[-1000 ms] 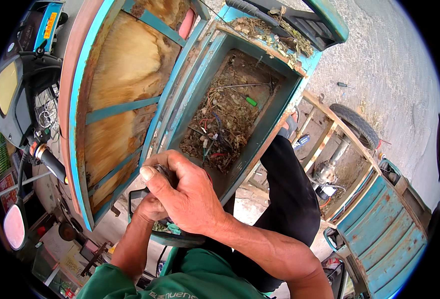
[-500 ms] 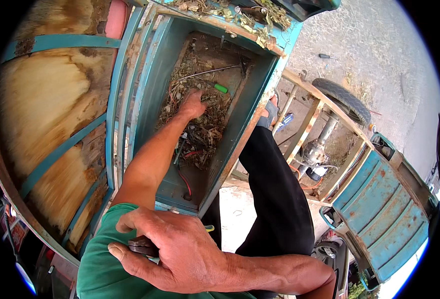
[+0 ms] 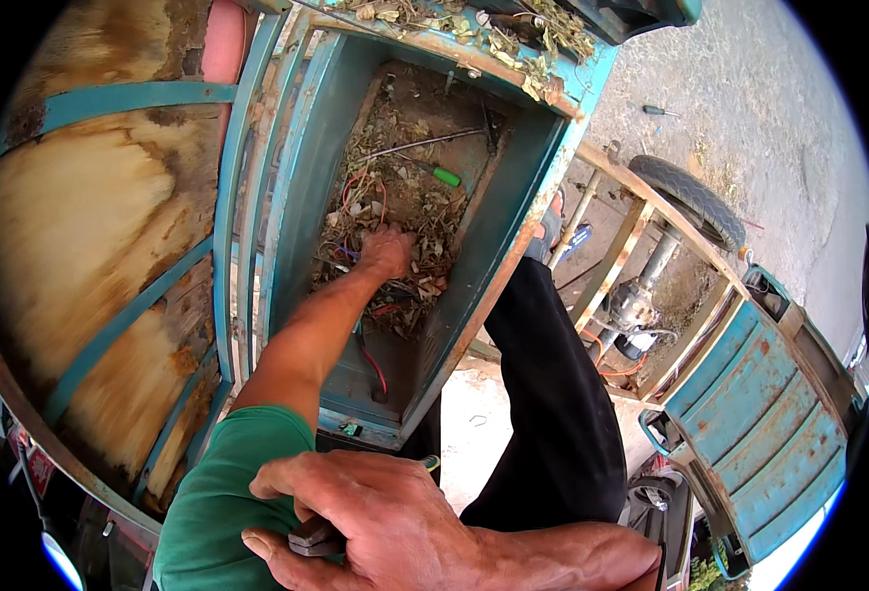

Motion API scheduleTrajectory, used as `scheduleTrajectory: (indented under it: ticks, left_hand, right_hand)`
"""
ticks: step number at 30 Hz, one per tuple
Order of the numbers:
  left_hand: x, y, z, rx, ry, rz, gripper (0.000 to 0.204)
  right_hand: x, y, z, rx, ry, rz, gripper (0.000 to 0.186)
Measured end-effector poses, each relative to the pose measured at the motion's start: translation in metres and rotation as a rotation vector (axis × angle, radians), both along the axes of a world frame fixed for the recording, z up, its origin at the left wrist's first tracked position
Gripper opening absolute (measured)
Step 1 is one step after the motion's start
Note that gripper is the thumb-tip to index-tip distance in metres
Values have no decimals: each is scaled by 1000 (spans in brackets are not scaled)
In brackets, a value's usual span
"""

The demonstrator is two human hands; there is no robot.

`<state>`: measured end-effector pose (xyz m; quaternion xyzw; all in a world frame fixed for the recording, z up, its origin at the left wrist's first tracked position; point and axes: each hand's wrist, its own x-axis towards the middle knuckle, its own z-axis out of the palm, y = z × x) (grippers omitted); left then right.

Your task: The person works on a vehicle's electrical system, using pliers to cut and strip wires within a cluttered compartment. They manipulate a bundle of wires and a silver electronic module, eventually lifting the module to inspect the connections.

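Observation:
My left hand reaches down into a deep teal metal box, bent into dry leaves and dirt on its floor. Its fingertips are buried, so I cannot tell whether it grips anything. Close to it lie thin wires, among them a red wire near the box's near end. Beyond the hand lie a green-handled screwdriver and a thin metal rod. Nearer to me, my right hand is closed round what look like pliers, their dark metal jaws showing between thumb and fingers.
A rusty frame with a wheel and an axle stands at the right, with a teal ribbed panel beyond it. Another screwdriver lies on the ground. At the left curves a stained wooden panel with teal strips.
My left hand has drawn back toward me through the leaves, and thin red wire now shows beyond it. The right hand still grips the pliers, slightly lower in view. The view has shifted slightly.

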<state>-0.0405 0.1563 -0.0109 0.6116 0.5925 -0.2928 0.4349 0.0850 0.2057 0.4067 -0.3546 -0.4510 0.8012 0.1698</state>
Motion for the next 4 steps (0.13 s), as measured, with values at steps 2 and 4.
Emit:
scheduleTrajectory:
  ticks: [2, 4]
  left_hand:
    - [-7, -10, -5, -10, -59, 57, 49]
    - [-19, -21, -3, 9, -123, 107, 51]
  right_hand:
    - [0, -2, 2, -15, -13, 41, 35]
    - [1, -2, 2, -38, -41, 107, 36]
